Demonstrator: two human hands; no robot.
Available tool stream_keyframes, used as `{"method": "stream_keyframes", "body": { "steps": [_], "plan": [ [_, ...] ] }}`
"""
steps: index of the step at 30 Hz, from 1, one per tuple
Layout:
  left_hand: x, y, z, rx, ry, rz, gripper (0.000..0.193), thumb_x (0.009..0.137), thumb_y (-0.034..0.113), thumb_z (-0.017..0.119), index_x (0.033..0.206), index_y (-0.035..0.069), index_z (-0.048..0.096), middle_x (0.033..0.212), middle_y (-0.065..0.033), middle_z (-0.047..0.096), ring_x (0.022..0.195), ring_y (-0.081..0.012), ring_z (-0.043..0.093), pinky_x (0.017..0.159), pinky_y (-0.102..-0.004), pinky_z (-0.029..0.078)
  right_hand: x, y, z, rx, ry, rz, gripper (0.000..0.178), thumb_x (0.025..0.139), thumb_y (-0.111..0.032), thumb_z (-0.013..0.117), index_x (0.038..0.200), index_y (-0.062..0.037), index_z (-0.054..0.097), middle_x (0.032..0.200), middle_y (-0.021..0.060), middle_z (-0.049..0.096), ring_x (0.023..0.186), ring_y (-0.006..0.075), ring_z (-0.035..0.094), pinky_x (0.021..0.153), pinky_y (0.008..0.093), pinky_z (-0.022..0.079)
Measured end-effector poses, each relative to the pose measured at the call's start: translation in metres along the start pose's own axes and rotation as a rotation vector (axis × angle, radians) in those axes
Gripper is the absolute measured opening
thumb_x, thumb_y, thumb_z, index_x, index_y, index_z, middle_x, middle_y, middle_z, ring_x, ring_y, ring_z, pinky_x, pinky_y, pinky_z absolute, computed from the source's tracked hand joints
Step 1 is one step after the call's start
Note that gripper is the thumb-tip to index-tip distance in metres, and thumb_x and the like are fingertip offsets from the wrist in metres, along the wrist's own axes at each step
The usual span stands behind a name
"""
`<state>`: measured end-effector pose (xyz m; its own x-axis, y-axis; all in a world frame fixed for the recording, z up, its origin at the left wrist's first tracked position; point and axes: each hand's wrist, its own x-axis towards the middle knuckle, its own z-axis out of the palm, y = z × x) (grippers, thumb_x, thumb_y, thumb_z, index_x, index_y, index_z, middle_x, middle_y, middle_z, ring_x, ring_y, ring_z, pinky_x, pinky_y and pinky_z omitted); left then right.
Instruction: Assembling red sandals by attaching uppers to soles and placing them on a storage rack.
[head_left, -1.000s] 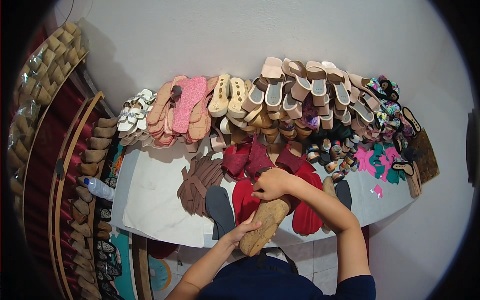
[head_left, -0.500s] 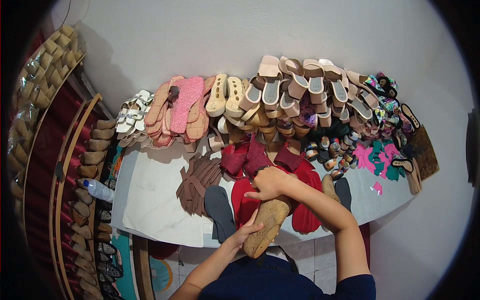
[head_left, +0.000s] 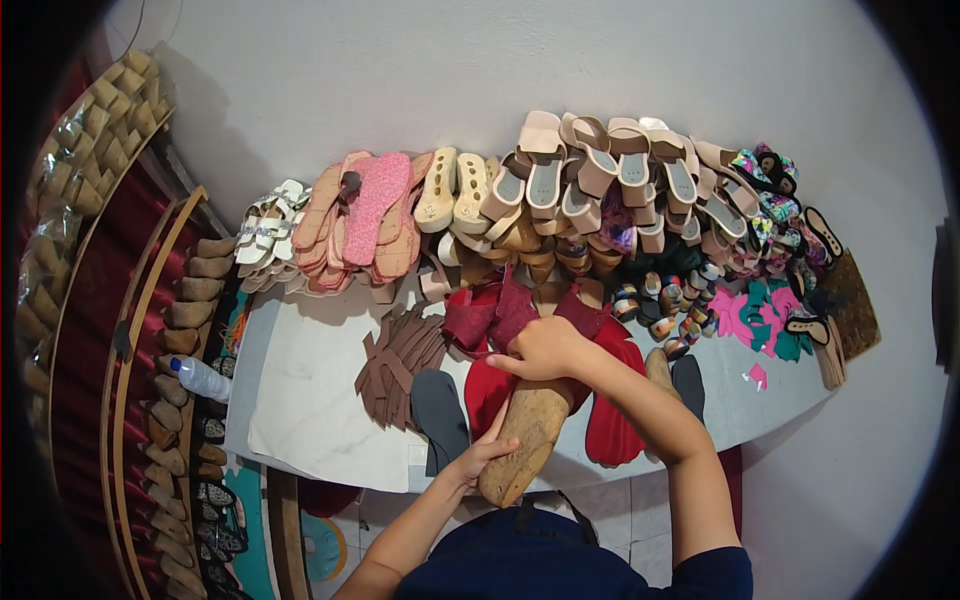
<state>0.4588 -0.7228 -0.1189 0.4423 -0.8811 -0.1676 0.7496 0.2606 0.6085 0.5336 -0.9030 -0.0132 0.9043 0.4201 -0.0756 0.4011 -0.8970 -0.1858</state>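
Note:
A worn wooden shoe last [head_left: 525,440] is held tilted over the table's near edge. My left hand [head_left: 484,460] is closed round its lower left side, thumb on top. My right hand [head_left: 545,350] is curled at the last's upper end, its fingertips hidden; whatever they grip does not show. Red material lies right beside that end. Just beyond are dark red shoe straps [head_left: 515,308]. Red soles [head_left: 615,400] lie to either side of the last. A dark grey sole [head_left: 440,415] is left of my left hand, and another wooden last [head_left: 658,370] lies past my right forearm.
Brown strips [head_left: 400,365] lie in a fanned pile on the table [head_left: 310,420]. Pink soles [head_left: 375,215], beige heeled sandals [head_left: 545,175] and patterned shoes stand along the back. At left are a water bottle [head_left: 200,380] and racks of wooden lasts [head_left: 185,315].
My right hand has moved slightly up and right. The last has turned a little and its lower end has shifted left, with my left hand shifting left along with it.

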Motion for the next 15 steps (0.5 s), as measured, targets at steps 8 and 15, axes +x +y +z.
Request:
{"method": "stream_keyframes", "body": {
  "steps": [8, 15],
  "plan": [
    [-0.009, -0.006, 0.002, 0.07, -0.027, -0.012, 0.086, 0.079, 0.015, 0.056, 0.136, 0.02, -0.008, 0.138, -0.0108, 0.016, 0.123, -0.0228, 0.027, 0.095, -0.0351, 0.032, 0.004, 0.016, -0.007, 0.107, -0.117, -0.094, 0.042, 0.082, -0.042, 0.043, 0.077, -0.0068, 0.065, 0.067, 0.0149, 0.06, 0.064, 0.0317, 0.058, 0.062, 0.0398, 0.046],
    [-0.01, 0.0, 0.002, -0.109, -0.075, -0.141, 0.09, 0.077, 0.02, 0.058, 0.136, 0.021, -0.009, 0.137, -0.0122, 0.018, 0.12, -0.0236, 0.033, 0.093, -0.0342, 0.035, 0.001, 0.017, -0.009, 0.14, -0.152, -0.051, 0.06, 0.082, -0.055, 0.039, 0.063, -0.0036, 0.064, 0.054, 0.0168, 0.055, 0.055, 0.0321, 0.055, 0.055, 0.0392, 0.045]
  ]
}}
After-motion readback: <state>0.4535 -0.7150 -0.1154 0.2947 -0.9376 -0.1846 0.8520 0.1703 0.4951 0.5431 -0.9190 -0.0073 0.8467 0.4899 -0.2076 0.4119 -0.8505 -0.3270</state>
